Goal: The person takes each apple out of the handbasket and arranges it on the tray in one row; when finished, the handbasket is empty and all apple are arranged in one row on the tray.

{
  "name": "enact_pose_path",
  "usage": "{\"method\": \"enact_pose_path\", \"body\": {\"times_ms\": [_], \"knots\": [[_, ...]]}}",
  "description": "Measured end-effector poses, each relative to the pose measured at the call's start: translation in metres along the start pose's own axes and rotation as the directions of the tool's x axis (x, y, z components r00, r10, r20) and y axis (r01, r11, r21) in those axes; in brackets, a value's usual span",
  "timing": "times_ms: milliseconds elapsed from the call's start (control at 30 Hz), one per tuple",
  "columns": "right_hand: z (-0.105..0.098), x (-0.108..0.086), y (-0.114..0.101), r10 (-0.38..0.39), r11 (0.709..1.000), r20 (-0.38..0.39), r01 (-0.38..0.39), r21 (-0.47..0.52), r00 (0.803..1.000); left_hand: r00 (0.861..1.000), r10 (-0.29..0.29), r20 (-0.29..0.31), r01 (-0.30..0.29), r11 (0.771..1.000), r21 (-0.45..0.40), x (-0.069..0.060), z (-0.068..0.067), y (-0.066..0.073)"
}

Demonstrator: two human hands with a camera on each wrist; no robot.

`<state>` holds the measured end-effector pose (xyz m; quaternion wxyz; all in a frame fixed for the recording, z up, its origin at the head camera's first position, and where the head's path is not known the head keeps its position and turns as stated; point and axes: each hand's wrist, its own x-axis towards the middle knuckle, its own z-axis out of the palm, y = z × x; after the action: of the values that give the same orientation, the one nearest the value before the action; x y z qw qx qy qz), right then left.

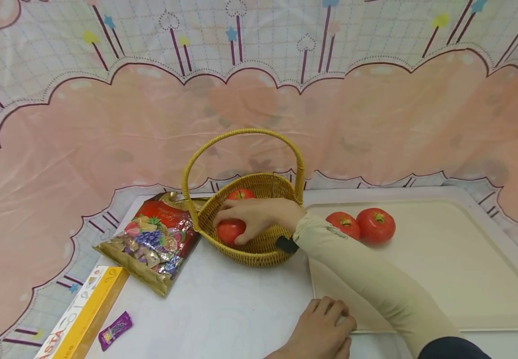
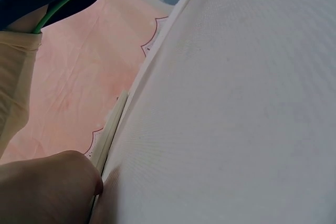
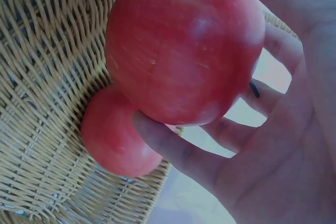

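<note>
My right hand reaches into a yellow wicker basket with an arched handle. Its fingers and thumb grip a red apple, held low inside the basket. Beside it in the basket lies a second apple, partly hidden by the hand in the head view; the right wrist view shows another red apple against the wicker. My left hand rests, fingers loosely bent, at the near left corner of a cream tray. The left wrist view shows only part of that hand.
Two apples, one partly behind the right sleeve and one in view, sit on the tray. Left of the basket lie a candy bag, a yellow-white pasta box and a purple wrapped candy. A patterned cloth hangs behind.
</note>
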<state>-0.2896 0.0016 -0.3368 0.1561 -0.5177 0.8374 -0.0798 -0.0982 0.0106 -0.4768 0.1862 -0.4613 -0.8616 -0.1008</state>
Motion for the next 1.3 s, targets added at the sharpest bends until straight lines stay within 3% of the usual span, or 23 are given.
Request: {"method": "enact_pose_path", "body": {"times_ms": [533, 800, 1100, 1300], "knots": [[0.005, -0.032, 0.012, 0.045, 0.995, -0.103, -0.035, 0.097, 0.994, 0.999, -0.004, 0.046, 0.006, 0.999, -0.049, -0.001, -0.002, 0.000], [0.005, -0.047, 0.017, 0.114, 0.983, -0.132, -0.093, 0.159, 0.985, 0.999, -0.002, 0.047, 0.005, 0.999, -0.053, 0.000, -0.001, -0.001], [0.005, -0.057, 0.017, 0.096, 0.983, -0.179, -0.065, 0.173, 0.979, 1.000, -0.002, -0.022, 0.002, 1.000, -0.001, -0.001, 0.002, -0.001], [0.009, -0.065, 0.020, 0.099, 0.979, -0.233, -0.052, 0.199, 0.968, 0.999, -0.012, 0.040, 0.013, 1.000, -0.025, 0.000, 0.000, 0.000]]}}
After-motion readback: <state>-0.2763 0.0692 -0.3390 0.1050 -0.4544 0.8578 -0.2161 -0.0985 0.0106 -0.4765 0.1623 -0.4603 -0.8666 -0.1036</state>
